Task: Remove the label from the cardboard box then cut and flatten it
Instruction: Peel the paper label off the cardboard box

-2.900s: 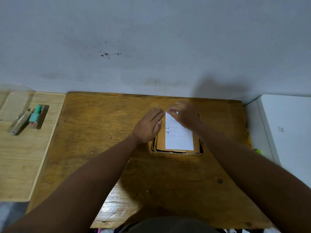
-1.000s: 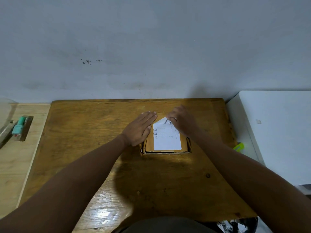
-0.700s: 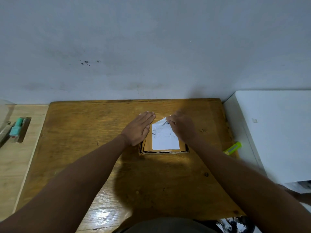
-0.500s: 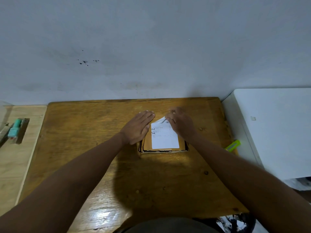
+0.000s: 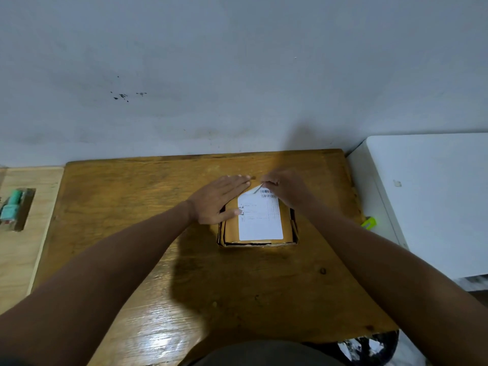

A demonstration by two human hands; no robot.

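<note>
A small cardboard box (image 5: 229, 228) sits on my brown wooden worktop (image 5: 137, 260), near the far edge and a bit to the right. A white label (image 5: 260, 223) is stuck on top of the box. My left hand (image 5: 217, 199) lies flat on the left side of the box, fingers straight, pressing down on it. My right hand (image 5: 286, 187) is at the far end of the label, and its fingers pinch the far left corner of the label. That corner is peeled up and folded over. The rest of the label lies flat on the box. A green thing (image 5: 12, 207) lies on the lighter wooden surface to the left. A bright yellow-green thing (image 5: 369, 223) pokes out at the worktop's right edge, beside a white surface (image 5: 433, 196).
</note>
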